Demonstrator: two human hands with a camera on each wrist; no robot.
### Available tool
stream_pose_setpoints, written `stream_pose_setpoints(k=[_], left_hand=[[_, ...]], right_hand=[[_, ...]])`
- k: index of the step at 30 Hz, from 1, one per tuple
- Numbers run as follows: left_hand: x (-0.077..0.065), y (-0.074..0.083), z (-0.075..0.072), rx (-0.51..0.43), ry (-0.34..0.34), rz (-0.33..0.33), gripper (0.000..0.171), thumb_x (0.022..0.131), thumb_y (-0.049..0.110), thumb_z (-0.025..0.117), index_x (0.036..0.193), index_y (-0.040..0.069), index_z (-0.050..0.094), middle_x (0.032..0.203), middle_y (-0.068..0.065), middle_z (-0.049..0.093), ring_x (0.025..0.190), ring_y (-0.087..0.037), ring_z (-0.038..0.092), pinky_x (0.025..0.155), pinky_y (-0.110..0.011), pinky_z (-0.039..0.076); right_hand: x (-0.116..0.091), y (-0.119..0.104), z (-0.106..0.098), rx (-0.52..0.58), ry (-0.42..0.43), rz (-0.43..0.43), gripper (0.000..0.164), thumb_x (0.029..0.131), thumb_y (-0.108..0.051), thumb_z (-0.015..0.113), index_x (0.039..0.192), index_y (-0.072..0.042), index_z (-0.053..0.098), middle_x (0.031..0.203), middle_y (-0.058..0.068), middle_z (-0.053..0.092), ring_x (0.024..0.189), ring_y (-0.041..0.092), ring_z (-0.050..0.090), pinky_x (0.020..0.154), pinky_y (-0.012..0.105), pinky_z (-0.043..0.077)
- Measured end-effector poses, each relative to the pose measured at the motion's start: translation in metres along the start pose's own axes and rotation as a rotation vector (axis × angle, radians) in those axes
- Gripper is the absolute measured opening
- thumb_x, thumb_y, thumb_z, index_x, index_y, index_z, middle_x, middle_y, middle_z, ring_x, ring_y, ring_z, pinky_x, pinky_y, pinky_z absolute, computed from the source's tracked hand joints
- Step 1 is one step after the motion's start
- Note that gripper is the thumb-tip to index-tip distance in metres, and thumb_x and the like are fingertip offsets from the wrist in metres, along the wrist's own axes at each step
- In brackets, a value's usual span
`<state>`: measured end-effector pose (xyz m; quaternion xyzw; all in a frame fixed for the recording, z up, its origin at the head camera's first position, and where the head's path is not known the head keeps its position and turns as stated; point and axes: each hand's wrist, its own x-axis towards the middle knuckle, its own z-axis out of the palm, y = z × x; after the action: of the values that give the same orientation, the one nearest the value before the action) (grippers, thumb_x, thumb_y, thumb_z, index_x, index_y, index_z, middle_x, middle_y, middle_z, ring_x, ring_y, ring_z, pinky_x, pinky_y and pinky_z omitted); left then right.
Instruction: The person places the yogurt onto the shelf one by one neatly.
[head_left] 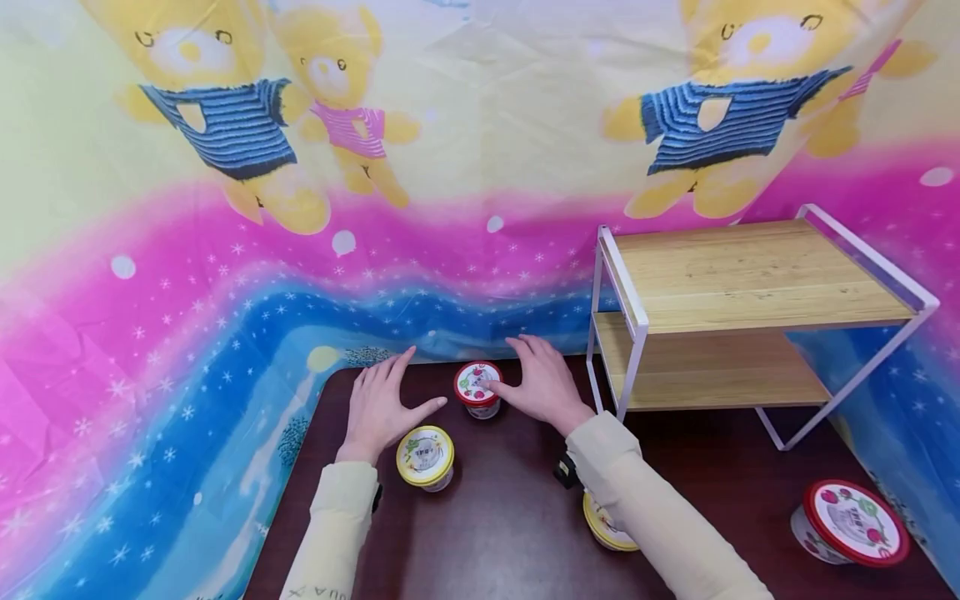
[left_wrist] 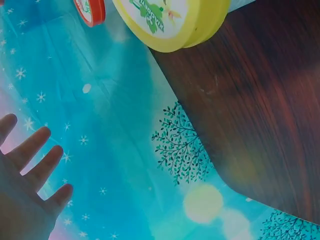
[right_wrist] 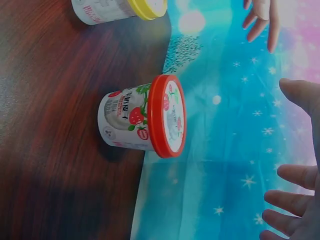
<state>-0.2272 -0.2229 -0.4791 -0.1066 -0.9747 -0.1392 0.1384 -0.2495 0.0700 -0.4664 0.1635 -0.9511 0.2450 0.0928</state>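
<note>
My left hand [head_left: 377,412] hovers with spread fingers beside a yellow-lidded cup [head_left: 426,457], its thumb just above the lid. Over at the back edge of the table, a red-lidded cup [head_left: 478,385] with strawberry pictures stands upright between my two hands. My right hand [head_left: 546,382] reaches to the right of that cup, fingers apart, its thumb overlapping the lid in the head view. In the right wrist view the red-lidded cup [right_wrist: 135,117] shows a gap from the right-hand fingers [right_wrist: 290,202]. Neither hand holds anything.
Another yellow-lidded cup [head_left: 606,527] is partly hidden under my right forearm. A larger-looking red-lidded cup [head_left: 855,523] stands at the near right. A two-tier wooden shelf [head_left: 765,283] with a white frame occupies the back right of the dark table [head_left: 480,533]. A bear-print cloth [head_left: 480,167] hangs behind.
</note>
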Motion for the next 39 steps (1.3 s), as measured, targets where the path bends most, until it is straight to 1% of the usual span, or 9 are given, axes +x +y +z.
stream_pose_setpoints(k=[5,11,18,23,28,32,39], left_hand=[[-0.006,0.002,0.002,-0.013,0.003,-0.001,0.104,0.079,0.087,0.054,0.160,0.025,0.035,0.148,-0.014,0.050,0.134,-0.037,0.046,0.114,-0.059,0.026],[-0.013,0.003,0.006,-0.023,-0.006,-0.014,0.104,0.078,0.088,0.053,0.159,0.026,0.035,0.146,-0.012,0.051,0.134,-0.036,0.046,0.113,-0.058,0.029],[-0.021,0.005,0.009,-0.044,-0.004,-0.021,0.103,0.078,0.088,0.054,0.158,0.025,0.038,0.145,-0.012,0.052,0.131,-0.036,0.048,0.111,-0.059,0.032],[-0.025,0.005,0.012,-0.050,-0.031,-0.033,0.103,0.077,0.089,0.053,0.156,0.024,0.041,0.145,-0.011,0.053,0.131,-0.035,0.048,0.109,-0.059,0.034],[-0.029,0.004,0.014,-0.055,-0.058,-0.058,0.104,0.076,0.090,0.053,0.156,0.024,0.042,0.145,-0.011,0.052,0.132,-0.034,0.046,0.109,-0.059,0.034],[-0.031,0.004,0.016,-0.069,-0.065,-0.073,0.105,0.075,0.090,0.054,0.155,0.023,0.042,0.145,-0.012,0.052,0.132,-0.035,0.046,0.109,-0.060,0.034],[-0.037,0.004,0.019,-0.080,-0.063,-0.074,0.106,0.075,0.091,0.053,0.155,0.023,0.043,0.144,-0.011,0.053,0.131,-0.035,0.048,0.108,-0.060,0.035]], right_hand=[[-0.002,-0.002,-0.005,0.026,0.041,-0.021,0.083,0.085,-0.060,0.075,0.147,-0.010,0.051,0.148,0.015,0.049,0.138,0.035,0.042,0.113,0.056,0.031],[-0.005,-0.005,-0.014,0.058,0.063,-0.044,0.082,0.086,-0.059,0.073,0.148,-0.010,0.050,0.145,0.012,0.053,0.136,0.033,0.044,0.113,0.055,0.032],[-0.012,-0.008,-0.025,0.096,0.111,-0.060,0.081,0.087,-0.059,0.073,0.148,-0.011,0.051,0.145,0.011,0.054,0.137,0.032,0.044,0.112,0.056,0.034],[-0.019,-0.011,-0.031,0.133,0.132,-0.065,0.080,0.086,-0.054,0.077,0.148,-0.011,0.051,0.145,0.009,0.053,0.136,0.031,0.044,0.111,0.056,0.034],[-0.025,-0.011,-0.037,0.138,0.175,-0.107,0.079,0.085,-0.054,0.078,0.147,-0.012,0.052,0.144,0.008,0.054,0.135,0.028,0.046,0.112,0.055,0.034],[-0.030,-0.011,-0.043,0.156,0.213,-0.136,0.078,0.085,-0.053,0.079,0.146,-0.012,0.053,0.143,0.007,0.055,0.133,0.027,0.047,0.109,0.055,0.037],[-0.041,-0.014,-0.055,0.197,0.256,-0.166,0.076,0.084,-0.052,0.079,0.146,-0.016,0.054,0.143,0.004,0.055,0.133,0.024,0.047,0.107,0.055,0.040]])
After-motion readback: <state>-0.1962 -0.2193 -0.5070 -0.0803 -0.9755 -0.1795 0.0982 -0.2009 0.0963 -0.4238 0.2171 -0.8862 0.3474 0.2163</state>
